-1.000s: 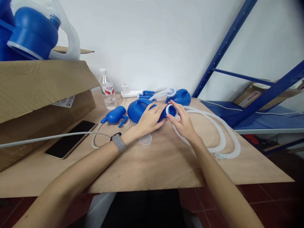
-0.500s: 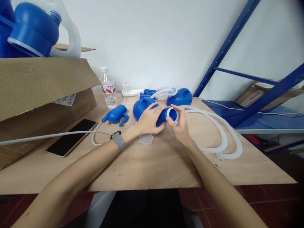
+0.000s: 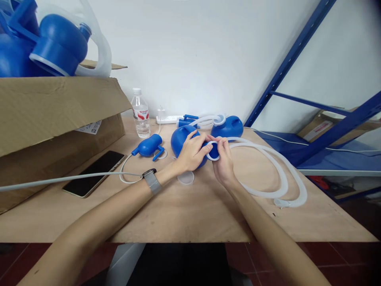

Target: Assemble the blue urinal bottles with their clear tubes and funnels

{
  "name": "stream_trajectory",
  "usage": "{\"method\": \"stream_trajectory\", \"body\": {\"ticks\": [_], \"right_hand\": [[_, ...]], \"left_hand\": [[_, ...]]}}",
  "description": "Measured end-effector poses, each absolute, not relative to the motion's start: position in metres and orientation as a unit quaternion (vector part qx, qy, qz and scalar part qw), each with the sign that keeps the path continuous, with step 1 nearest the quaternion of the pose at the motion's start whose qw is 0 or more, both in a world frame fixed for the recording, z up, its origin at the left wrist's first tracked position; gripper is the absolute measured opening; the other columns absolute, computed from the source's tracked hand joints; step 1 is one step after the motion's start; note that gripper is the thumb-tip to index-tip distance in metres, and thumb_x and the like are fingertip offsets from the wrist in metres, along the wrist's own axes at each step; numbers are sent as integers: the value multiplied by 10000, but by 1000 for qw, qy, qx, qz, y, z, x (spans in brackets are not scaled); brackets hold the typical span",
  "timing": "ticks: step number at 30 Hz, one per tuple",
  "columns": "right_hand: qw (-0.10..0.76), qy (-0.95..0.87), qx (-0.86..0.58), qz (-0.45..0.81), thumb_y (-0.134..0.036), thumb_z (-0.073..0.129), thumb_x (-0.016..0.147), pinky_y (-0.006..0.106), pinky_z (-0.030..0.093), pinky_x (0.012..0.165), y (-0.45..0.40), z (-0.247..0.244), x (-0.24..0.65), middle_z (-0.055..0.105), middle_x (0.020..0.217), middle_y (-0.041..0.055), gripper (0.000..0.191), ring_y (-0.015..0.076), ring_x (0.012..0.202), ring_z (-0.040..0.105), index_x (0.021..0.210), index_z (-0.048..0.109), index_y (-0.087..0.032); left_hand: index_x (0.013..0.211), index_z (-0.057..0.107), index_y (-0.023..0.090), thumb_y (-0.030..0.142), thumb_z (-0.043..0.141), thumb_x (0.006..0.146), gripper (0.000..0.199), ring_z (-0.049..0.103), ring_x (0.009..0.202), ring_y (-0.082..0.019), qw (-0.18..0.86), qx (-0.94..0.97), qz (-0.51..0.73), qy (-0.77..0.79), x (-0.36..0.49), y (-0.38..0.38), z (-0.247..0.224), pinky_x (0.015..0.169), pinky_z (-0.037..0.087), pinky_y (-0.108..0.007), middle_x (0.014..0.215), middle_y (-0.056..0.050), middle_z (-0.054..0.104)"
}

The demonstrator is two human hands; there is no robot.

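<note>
A blue plastic urinal bottle [image 3: 177, 141] lies on the wooden table, its open mouth facing me. My left hand [image 3: 192, 153] is wrapped round its neck, thumb at the rim. At the mouth, a white ring [image 3: 213, 159] sits along the edge, and the fingers of my right hand [image 3: 224, 163] close on its right side. How far the ring is seated cannot be made out. A translucent round lid [image 3: 186, 178] lies just below my left hand. Behind my right hand rests another blue urinal bottle [image 3: 229, 127] with a white-rimmed mouth.
A long clear hose [image 3: 301, 188] loops across the right side. On the left are a small blue bottle-shaped piece [image 3: 150, 145], a phone [image 3: 94, 174], a water bottle [image 3: 141, 116] and a cardboard box [image 3: 59, 99] holding blue bottles. A blue shelf rack [image 3: 275, 79] stands at right.
Both hands have shifted at the bottle's mouth. My left thumb has come up to the rim, and the right fingers have moved to its upper right edge. The view has shifted slightly.
</note>
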State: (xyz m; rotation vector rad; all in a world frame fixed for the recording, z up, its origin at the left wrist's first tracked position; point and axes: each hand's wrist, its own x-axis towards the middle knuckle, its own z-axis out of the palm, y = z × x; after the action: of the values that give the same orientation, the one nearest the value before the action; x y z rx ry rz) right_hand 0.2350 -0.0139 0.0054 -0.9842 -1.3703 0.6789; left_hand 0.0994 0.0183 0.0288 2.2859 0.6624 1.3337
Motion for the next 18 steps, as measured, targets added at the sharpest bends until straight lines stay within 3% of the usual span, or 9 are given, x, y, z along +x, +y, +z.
{"method": "stream_trajectory", "body": {"ticks": [3,5,8,11,13,15,18], "right_hand": [[662,-556,-401,302,-567,452,986,434,505,1054,-12,5,228,652,1150,43,287,244,1177,623,1022,550,-300],[673,-559,-382,297,-517,491,976,423,498,1060,-12,5,227,664,1142,32,251,233,1157,635,1089,553,-302],[664,-590,-357,289,-491,546,957,420,475,1084,-10,5,232,683,1148,28,341,233,1158,640,1245,535,-310],[630,-649,-361,229,-563,557,939,440,437,1122,-4,4,243,667,1185,46,361,260,1196,606,1168,629,-293],[595,-683,-379,188,-659,487,944,473,393,1163,0,3,251,622,1272,65,477,284,1271,553,1198,654,-291],[555,-720,-382,167,-744,442,925,508,339,1206,3,1,258,560,1369,84,622,306,1364,474,1319,612,-293],[504,-773,-356,149,-762,531,880,535,266,1249,4,-2,266,468,1471,107,728,329,1459,357,1431,532,-286]], "left_hand": [[1043,648,199,321,361,970,320,544,1281,-269,231,807,500,214,97,16,29,1167,363,-447,1208,-105,682],[1022,662,197,306,352,960,335,498,1336,-273,253,798,501,219,94,16,29,1157,383,-442,1222,-112,675],[1015,666,193,296,345,954,342,508,1334,-265,293,788,492,227,92,14,30,1175,369,-427,1239,-101,677],[1037,658,191,319,330,973,357,526,1334,-254,330,780,487,212,92,14,29,1173,369,-402,1241,-96,687],[1072,656,192,362,299,1002,402,541,1323,-253,333,783,485,203,91,15,27,1177,357,-405,1256,-94,690],[1127,647,190,456,283,1020,463,549,1313,-269,311,795,484,195,90,18,23,1195,325,-429,1290,-101,677],[1221,606,173,654,385,965,588,574,1266,-315,269,823,475,159,86,25,16,1193,321,-479,1306,-137,658]]}}
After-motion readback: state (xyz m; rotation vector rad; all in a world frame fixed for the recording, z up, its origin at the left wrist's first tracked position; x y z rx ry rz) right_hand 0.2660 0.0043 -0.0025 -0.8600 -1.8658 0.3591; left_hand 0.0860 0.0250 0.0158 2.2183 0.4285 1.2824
